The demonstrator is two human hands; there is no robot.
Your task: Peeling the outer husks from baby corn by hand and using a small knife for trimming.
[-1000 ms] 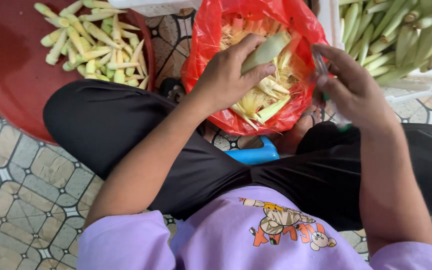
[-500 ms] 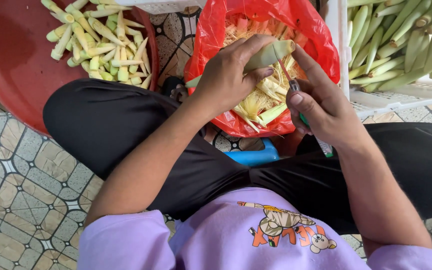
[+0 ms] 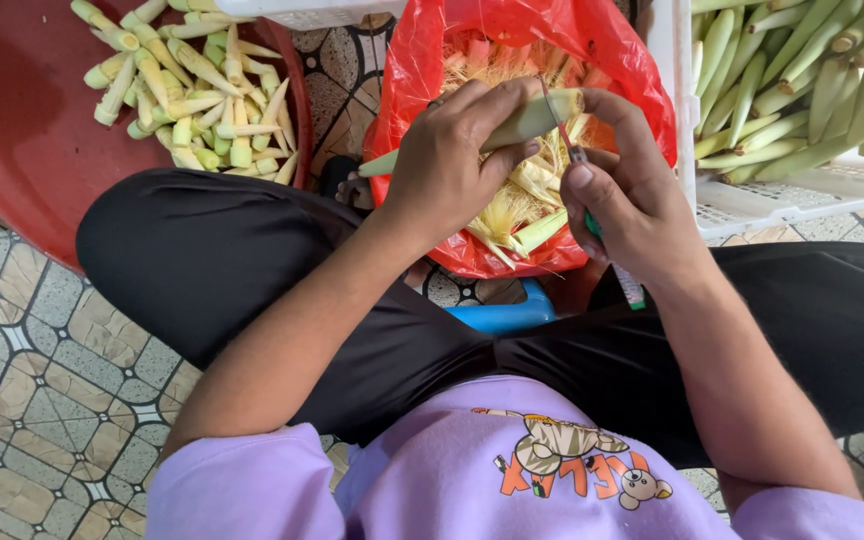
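Over the red bag (image 3: 422,80), the left hand (image 3: 452,165) clamps the corn ear (image 3: 527,118) while the right hand (image 3: 627,195) pinches a small knife (image 3: 564,135) — best a shallow lengthwise slit, blade kept off the fingers.

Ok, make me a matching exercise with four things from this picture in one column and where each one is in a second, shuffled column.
Things:
1. peeled pale baby corn pieces
2. unpeeled green corn ears
3. green corn ear being cut
4. small thin-bladed knife

Places:
A. in the left hand, over the red plastic bag
B. in the round red basin
C. in the right hand
D. in the white plastic crate

Pairs: 1-B, 2-D, 3-A, 4-C
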